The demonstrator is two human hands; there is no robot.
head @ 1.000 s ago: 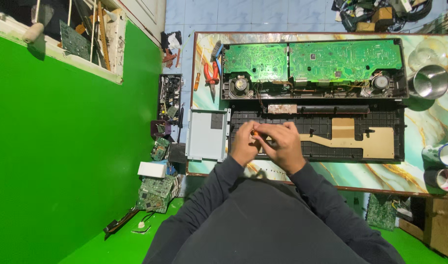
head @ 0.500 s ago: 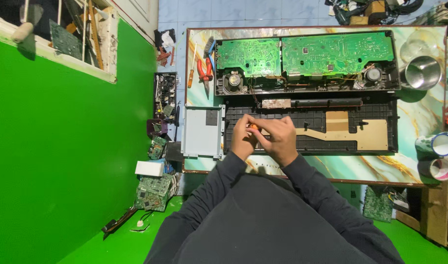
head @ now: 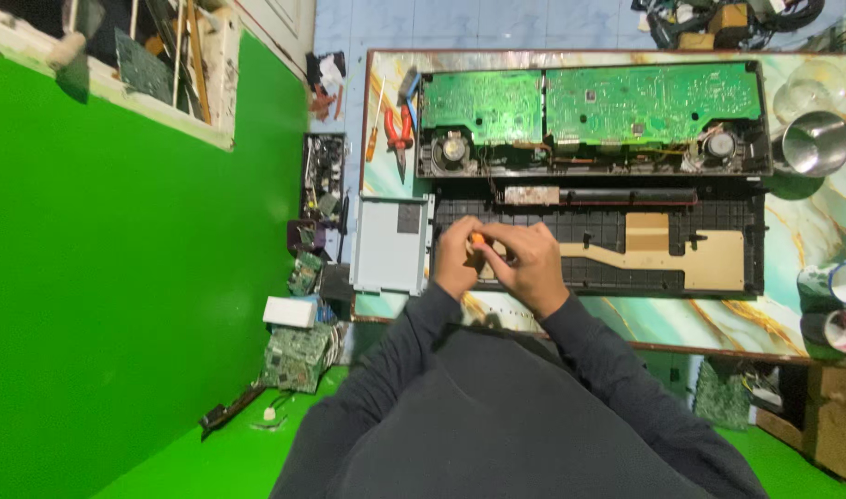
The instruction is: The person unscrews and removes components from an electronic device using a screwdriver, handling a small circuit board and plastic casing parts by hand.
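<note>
Steel bowl (head: 815, 141) and 2 cups (head: 834, 282) sit beside hands (head: 501, 263).

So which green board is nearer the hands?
The left green board, above the left speaker. The hands work below it; the wider right board lies farther off.

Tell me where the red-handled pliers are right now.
In the head view, the red-handled pliers lie near the table's left edge, beside a screwdriver and just left of the green circuit boards.
</note>
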